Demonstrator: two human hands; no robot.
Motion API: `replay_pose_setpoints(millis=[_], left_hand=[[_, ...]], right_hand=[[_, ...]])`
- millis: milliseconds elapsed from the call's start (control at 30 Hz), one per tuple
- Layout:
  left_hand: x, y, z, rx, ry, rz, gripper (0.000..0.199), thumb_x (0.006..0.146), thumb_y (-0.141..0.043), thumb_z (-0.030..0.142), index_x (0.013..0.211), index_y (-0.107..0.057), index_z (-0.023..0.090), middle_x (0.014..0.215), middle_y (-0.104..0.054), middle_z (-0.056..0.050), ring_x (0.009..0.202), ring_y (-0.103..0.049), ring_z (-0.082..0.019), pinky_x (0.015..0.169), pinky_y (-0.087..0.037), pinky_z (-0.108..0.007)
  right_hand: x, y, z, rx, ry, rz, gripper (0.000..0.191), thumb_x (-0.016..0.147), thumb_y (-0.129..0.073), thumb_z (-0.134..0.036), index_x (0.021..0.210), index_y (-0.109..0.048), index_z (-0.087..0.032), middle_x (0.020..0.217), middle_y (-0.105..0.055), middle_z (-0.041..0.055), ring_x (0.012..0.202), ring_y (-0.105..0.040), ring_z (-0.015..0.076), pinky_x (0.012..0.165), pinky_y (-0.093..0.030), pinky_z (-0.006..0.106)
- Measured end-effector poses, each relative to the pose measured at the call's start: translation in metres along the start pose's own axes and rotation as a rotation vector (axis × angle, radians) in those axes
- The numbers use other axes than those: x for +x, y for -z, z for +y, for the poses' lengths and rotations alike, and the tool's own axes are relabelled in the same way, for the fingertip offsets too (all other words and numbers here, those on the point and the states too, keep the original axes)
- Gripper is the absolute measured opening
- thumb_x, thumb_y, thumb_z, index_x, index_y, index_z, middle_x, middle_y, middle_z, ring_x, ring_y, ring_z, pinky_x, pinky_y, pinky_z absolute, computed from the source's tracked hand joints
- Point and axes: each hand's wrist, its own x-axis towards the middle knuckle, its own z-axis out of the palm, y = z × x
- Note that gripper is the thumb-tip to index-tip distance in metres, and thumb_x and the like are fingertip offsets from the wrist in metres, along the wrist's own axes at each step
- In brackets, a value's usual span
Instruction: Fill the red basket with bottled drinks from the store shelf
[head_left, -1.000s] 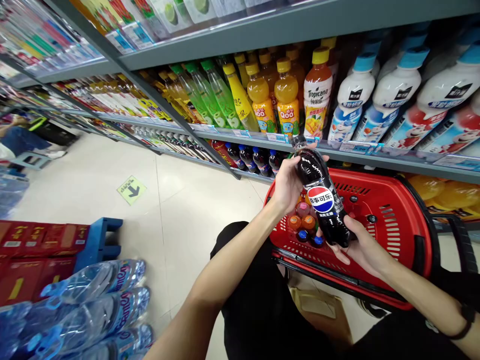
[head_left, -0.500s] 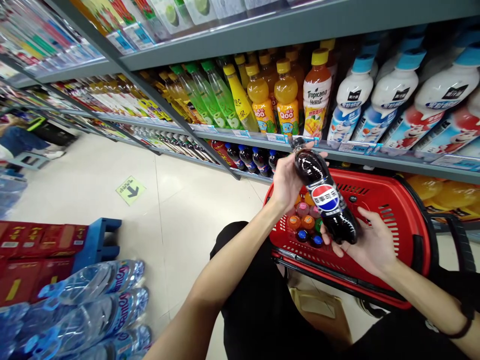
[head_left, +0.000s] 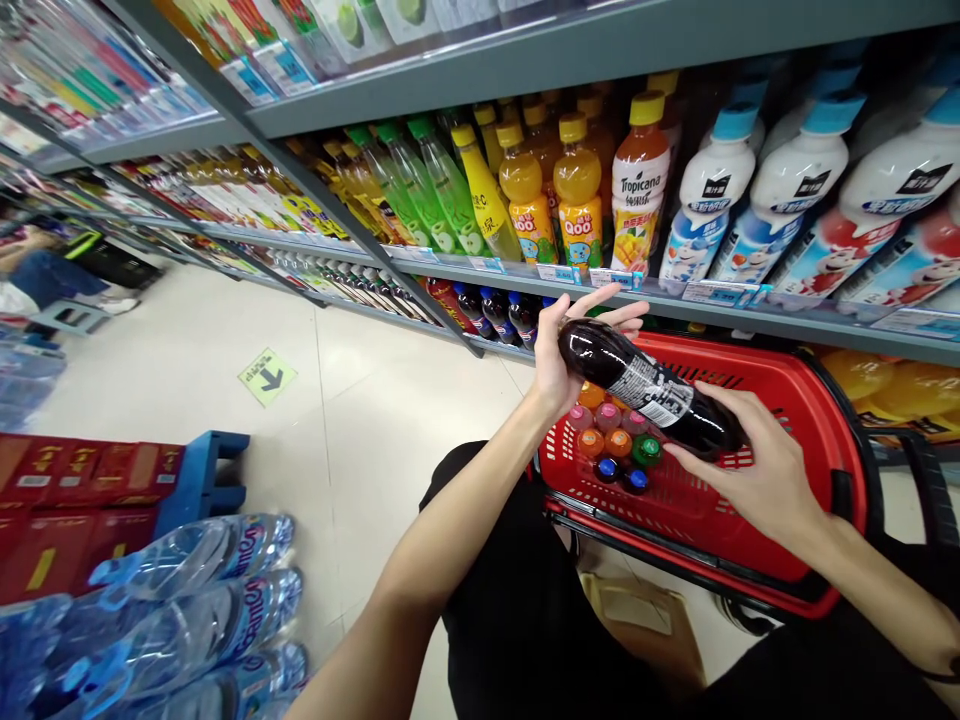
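A dark cola bottle [head_left: 651, 388] lies tilted between my two hands, above a red shopping basket [head_left: 780, 480]. My left hand [head_left: 562, 350] supports its neck end against the thumb and palm, with the other fingers stretched out toward the shelf; the cap is hidden. Around the base end are the thumb and fingers of my right hand [head_left: 757, 455]. White small print and a barcode on the label face me. Inside the basket, several bottles with orange, pink, green and blue caps [head_left: 616, 443] stand upright together.
Shelves [head_left: 525, 60] of juice and milk-drink bottles run along the far side. Cola bottles [head_left: 495, 312] stand on the lower shelf. At the left are large water bottles [head_left: 217, 610], red cartons [head_left: 82, 480] on a blue pallet [head_left: 199, 480], and a seated person [head_left: 45, 275].
The cola bottle has been rolled, so its round logo has given way to small print and a barcode. It also lies flatter, and my right hand now grips its base from the side.
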Motion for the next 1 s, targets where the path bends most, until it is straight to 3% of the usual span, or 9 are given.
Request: replay_pose_setpoints(millis=[133,300,367,467,567,667,867,1000], left_hand=[[-0.003,-0.001,0.000,0.039,0.016,-0.032,0.068,0.092,-0.046,0.065,0.126,-0.070,0.011,0.115,-0.077,-0.018,0.103,-0.074,-0.027,0.101,-0.053,-0.040],[-0.005,-0.002,-0.002,0.012,0.040,-0.061,0.065,0.091,-0.048,0.065,0.115,-0.074,0.011,0.111,-0.078,-0.017,0.101,-0.075,-0.028,0.100,-0.054,-0.040],[-0.004,-0.002,-0.003,0.004,0.024,-0.078,0.064,0.092,-0.049,0.064,0.115,-0.074,0.011,0.111,-0.078,-0.018,0.102,-0.075,-0.027,0.100,-0.054,-0.040],[-0.003,-0.003,-0.004,0.029,-0.010,-0.069,0.061,0.091,-0.049,0.063,0.115,-0.074,0.011,0.113,-0.078,-0.018,0.103,-0.075,-0.028,0.102,-0.054,-0.041],[-0.003,-0.005,-0.004,0.079,-0.025,-0.051,0.062,0.089,-0.050,0.064,0.114,-0.073,0.012,0.114,-0.078,-0.017,0.106,-0.075,-0.029,0.101,-0.054,-0.042],[-0.003,-0.004,-0.004,0.114,-0.054,-0.085,0.064,0.088,-0.053,0.066,0.118,-0.072,0.013,0.115,-0.077,-0.017,0.107,-0.074,-0.029,0.097,-0.056,-0.041],[0.000,0.006,-0.006,0.165,-0.166,-0.182,0.063,0.084,-0.067,0.065,0.127,-0.065,0.018,0.114,-0.077,-0.011,0.100,-0.073,-0.025,0.090,-0.058,-0.037],[0.004,0.014,-0.006,0.334,-0.154,-0.225,0.061,0.083,-0.077,0.055,0.130,-0.062,0.020,0.112,-0.076,-0.010,0.100,-0.072,-0.023,0.091,-0.057,-0.036]], right_hand=[[0.004,0.015,0.007,-0.228,0.278,0.136,0.075,0.090,-0.082,-0.025,0.157,-0.048,-0.024,0.132,-0.062,0.0143,0.118,-0.065,0.0308,0.105,-0.057,0.046],[0.003,0.024,0.017,-0.340,0.391,0.160,0.085,0.087,-0.085,-0.023,0.161,-0.043,-0.025,0.133,-0.062,0.0162,0.119,-0.065,0.0343,0.101,-0.058,0.048],[0.001,0.022,0.014,-0.311,0.302,0.174,0.079,0.087,-0.085,-0.027,0.156,-0.048,-0.025,0.130,-0.064,0.0144,0.116,-0.066,0.0325,0.100,-0.059,0.046],[-0.004,0.015,0.003,-0.211,0.032,0.134,0.068,0.086,-0.086,-0.041,0.145,-0.056,-0.024,0.128,-0.067,0.0116,0.111,-0.069,0.0304,0.096,-0.060,0.043],[-0.009,0.008,-0.004,-0.050,-0.155,0.069,0.069,0.079,-0.089,-0.047,0.138,-0.060,-0.024,0.129,-0.068,0.0092,0.112,-0.069,0.0292,0.099,-0.058,0.042],[-0.012,0.004,-0.002,0.194,-0.244,0.017,0.066,0.079,-0.090,-0.044,0.135,-0.060,-0.024,0.130,-0.068,0.0085,0.116,-0.069,0.0268,0.103,-0.057,0.039],[-0.008,-0.003,0.006,0.599,-0.381,-0.078,0.062,0.081,-0.090,-0.042,0.133,-0.060,-0.024,0.128,-0.070,0.0089,0.113,-0.071,0.0226,0.095,-0.059,0.029],[-0.007,-0.008,0.008,0.487,-0.397,-0.189,0.078,0.073,-0.094,-0.046,0.138,-0.055,-0.026,0.129,-0.071,0.0083,0.117,-0.071,0.0263,0.097,-0.059,0.034]])
